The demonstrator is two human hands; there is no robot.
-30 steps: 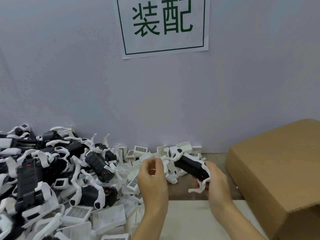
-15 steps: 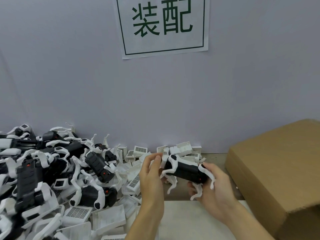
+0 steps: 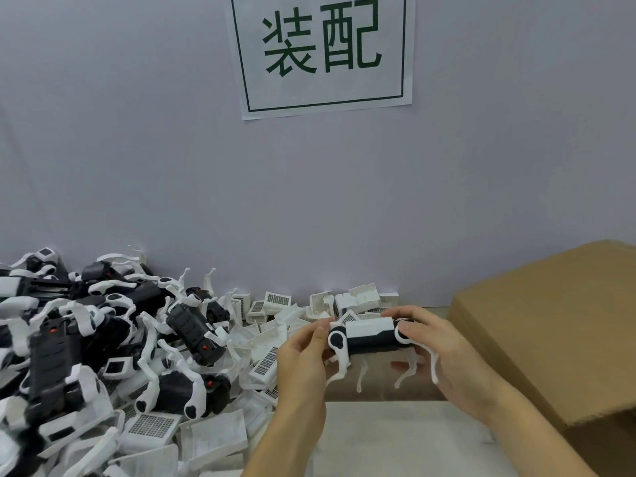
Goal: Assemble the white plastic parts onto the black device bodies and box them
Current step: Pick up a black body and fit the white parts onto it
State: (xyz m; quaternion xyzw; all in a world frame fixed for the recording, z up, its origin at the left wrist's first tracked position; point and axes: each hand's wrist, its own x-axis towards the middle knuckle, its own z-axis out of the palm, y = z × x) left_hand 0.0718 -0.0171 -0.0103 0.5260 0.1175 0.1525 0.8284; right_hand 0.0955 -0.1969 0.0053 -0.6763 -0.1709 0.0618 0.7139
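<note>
The black device body [image 3: 373,339] lies with its long axis nine-to-three, clamped between left hand [image 3: 303,352] and right hand [image 3: 444,352] (white cover on top), cardboard box [image 3: 550,325] at three o'clock, nearer the right hand.

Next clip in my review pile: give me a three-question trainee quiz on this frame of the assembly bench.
1. True or false: both hands grip the same device body.
2. Multiple choice: the cardboard box sits A) left of the hands, B) right of the hands, C) behind the sign.
3. Short answer: what covers the top of the held device body?

Key:
1. True. The left hand and right hand hold the device body from opposite ends.
2. B. The cardboard box stands to the right; the parts pile lies to the left.
3. A white cover, with white legs hanging below.
</note>
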